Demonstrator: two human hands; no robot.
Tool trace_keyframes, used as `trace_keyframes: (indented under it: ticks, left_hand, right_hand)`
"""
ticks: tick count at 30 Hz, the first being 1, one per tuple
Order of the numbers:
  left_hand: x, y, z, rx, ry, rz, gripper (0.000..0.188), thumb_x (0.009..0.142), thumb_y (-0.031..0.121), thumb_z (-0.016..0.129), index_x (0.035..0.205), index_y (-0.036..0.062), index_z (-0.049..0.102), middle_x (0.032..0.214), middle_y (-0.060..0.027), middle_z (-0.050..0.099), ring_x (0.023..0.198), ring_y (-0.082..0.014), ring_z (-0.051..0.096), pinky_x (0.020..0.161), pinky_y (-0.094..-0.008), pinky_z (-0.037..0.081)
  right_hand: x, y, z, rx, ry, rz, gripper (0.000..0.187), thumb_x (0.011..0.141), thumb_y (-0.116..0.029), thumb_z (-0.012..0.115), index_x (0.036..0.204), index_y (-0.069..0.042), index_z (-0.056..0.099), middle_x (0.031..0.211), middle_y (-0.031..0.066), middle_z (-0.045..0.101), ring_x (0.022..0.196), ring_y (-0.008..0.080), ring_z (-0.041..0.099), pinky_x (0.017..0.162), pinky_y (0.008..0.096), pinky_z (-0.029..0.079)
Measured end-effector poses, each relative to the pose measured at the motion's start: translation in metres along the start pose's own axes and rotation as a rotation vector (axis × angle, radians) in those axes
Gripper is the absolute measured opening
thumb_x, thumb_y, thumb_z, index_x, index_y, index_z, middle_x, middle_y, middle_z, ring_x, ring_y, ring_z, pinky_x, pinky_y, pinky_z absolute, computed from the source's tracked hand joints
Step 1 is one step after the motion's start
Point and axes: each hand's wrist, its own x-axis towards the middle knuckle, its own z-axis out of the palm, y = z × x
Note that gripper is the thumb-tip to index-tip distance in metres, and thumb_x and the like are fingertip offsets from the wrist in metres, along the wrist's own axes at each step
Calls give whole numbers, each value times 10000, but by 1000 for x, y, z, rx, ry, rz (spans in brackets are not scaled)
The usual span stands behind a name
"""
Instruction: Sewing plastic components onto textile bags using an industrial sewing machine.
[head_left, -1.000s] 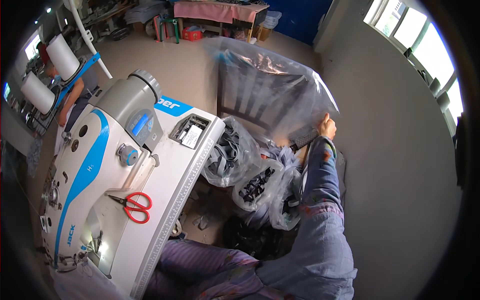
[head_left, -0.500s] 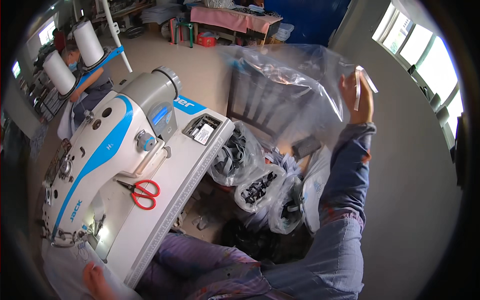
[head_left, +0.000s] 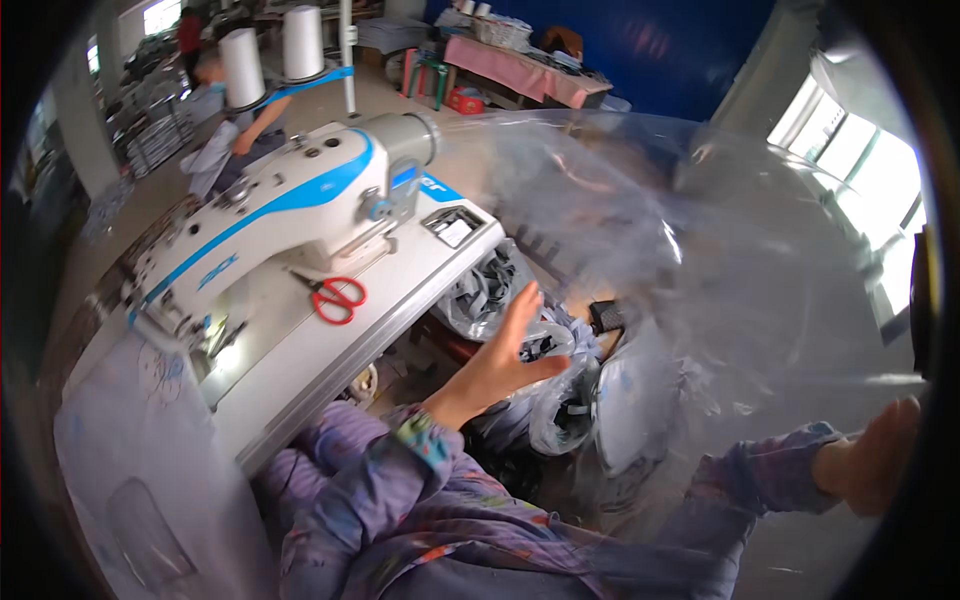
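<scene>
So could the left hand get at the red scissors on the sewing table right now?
Probably yes: the left hand is open and empty, the red scissors lie uncovered on the sewing table, and nothing stands between them.

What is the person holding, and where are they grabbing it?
The right hand holds a big clear plastic bag near its edge, though the exact grip is blurry. The left hand is open, holding nothing.

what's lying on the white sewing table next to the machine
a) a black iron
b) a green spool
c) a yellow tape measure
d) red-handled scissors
d: a pair of red-handled scissors lies flat on the white sewing table, just in front of the white and blue sewing machine; no tape measure, green spool or iron shows there.
</scene>
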Motion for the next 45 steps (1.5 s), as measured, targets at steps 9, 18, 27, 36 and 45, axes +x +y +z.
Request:
trace_keyframes:
  ticks: [9, 18, 27, 36, 45]
  left_hand:
    - [-229, 88, -15, -215, 30, 22, 360, 1032, 228, 685, 1321, 20, 635, 1146, -99, 681, 980, -205, 665, 834, -360, 545]
    - [-635, 366, 27, 571, 1967, 735, 168, 1043, 276, 585, 1133, 136, 609, 922, 13, 565, 715, -54, 537, 648, -252, 464]
    - [-643, 651, 82, 1376, 1665, 907, 474, 1102, 188, 552, 1559, 83, 482, 874, 80, 476, 637, 13, 323, 540, -168, 287]
    - [-714, 519, 212, 1800, 1868, -368, 626, 950, 104, 577, 1567, 64, 474, 1461, -109, 464, 1196, -288, 568, 757, -283, 507]
    - [-729, 327, 40, 2328, 1294, -1526, 716, 860, 116, 788, 1512, 94, 495, 1499, -218, 503, 1374, -383, 505, 1119, -465, 429]
  right_hand:
    - [99, 104, 94, 511, -120, 58, 446, 1097, -227, 451, 1492, -22, 441, 1639, 198, 344, 1540, 347, 314, 1238, 574, 259]
    - [331, 266, 326, 1005, -740, 219, 273, 1067, -281, 564, 1228, -75, 642, 1521, 140, 517, 1408, 305, 488, 1165, 515, 428]
    - [546, 280, 448, 908, -398, -144, 218, 1038, -177, 647, 1204, -41, 687, 1267, 73, 691, 1160, 171, 642, 976, 356, 543]
    - [314, 321, 400, 966, -561, 291, 348, 1005, -137, 688, 1321, -7, 621, 1005, 94, 752, 860, 121, 724, 640, 205, 521]
    - [41, 440, 459, 732, -614, 1088, 197, 1086, -180, 601, 1220, -38, 629, 962, 66, 713, 788, 134, 689, 705, 273, 569]
